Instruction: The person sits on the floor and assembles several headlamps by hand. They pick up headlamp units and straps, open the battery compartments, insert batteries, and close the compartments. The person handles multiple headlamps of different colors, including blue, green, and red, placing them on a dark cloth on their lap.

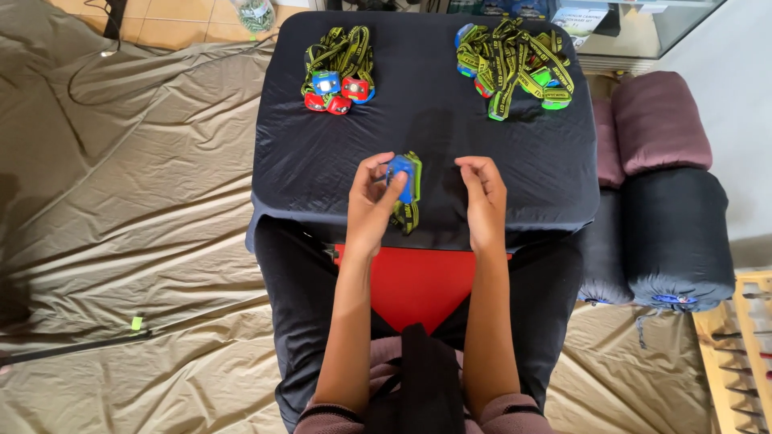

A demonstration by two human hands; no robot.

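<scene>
Both my hands hover mid-frame: left fingers (pixel 378 189) pinch the blue headlamp (pixel 401 175), light, rigid, strap floppy; right fingers (pixel 480 183) curl loosely, holding nothing.

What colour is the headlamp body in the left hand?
Blue, on a green and black strap; the headlamp sits in the left hand, seen in the head view.

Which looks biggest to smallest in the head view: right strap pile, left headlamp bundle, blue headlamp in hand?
1. Right pile of green-strapped headlamps, the widest spread.
2. Left bundle of red and blue headlamps.
3. Blue headlamp in the left hand, smallest despite being nearest the camera.
</scene>
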